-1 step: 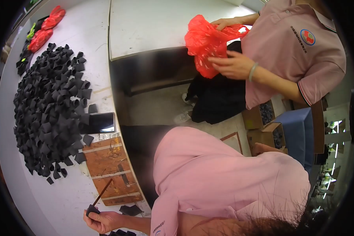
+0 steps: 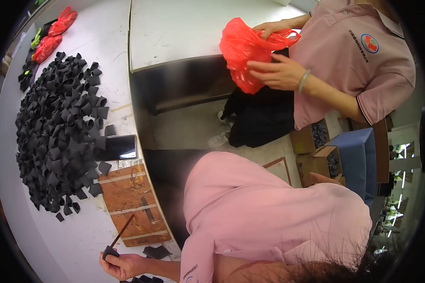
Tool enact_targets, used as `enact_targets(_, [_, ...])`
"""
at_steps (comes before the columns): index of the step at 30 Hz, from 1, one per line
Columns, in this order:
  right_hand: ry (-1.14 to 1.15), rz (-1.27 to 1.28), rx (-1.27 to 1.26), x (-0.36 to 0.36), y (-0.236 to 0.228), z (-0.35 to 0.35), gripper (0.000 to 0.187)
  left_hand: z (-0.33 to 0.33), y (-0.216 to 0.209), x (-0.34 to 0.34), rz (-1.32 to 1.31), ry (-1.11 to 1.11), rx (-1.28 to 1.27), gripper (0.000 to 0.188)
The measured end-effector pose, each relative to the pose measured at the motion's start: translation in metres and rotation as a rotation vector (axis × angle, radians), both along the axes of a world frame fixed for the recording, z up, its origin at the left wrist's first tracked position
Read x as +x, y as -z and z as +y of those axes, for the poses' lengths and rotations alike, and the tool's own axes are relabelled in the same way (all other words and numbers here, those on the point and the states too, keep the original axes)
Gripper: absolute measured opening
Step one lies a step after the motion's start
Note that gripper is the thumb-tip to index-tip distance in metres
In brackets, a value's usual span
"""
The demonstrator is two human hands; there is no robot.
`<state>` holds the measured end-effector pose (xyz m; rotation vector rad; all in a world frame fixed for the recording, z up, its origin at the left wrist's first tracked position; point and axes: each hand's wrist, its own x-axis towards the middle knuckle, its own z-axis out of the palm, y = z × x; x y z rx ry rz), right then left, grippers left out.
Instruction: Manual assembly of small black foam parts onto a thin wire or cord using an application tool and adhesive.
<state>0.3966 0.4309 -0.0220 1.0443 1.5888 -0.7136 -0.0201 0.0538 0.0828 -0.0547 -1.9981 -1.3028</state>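
- "what's in your left hand point(image 2: 122, 267)?"
- "your fingers pinch a dark piece point(image 2: 110, 252) with a thin brown stick point(image 2: 123, 229), over the counter point(image 2: 78, 236) near the brown board point(image 2: 120, 191)."
- "your right hand?"
- "out of view; can't tell its fingers."

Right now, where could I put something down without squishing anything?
Try the white tabletop between the far red bags and the long seam, or the white stretch past that seam. Another bare patch sits between the dark pile, the brown board and the hand holding a dark piece. It's crowded in the pile and beside the phone.
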Motion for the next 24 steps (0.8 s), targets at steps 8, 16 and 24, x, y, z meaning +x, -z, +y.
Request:
enact_targets(8, [-0.065, 0.156, 0.11, -0.041, 0.018, 0.028, 0.019, 0.008, -0.006, 0.008, -0.093, -0.02, 0.155, 0.023])
enact_targets(16, [-0.515, 0.377, 0.038, -0.208, 0.057, 0.071, 0.02, 0.023, -0.014, 0.021, -0.286, 0.117, 0.363, 0.011])
enact_targets(24, [-0.621, 0.551, -0.026, -0.267, 0.076, 0.03, 0.021, 0.013, -0.013, 0.026, -0.385, 0.151, 0.372, 0.012])
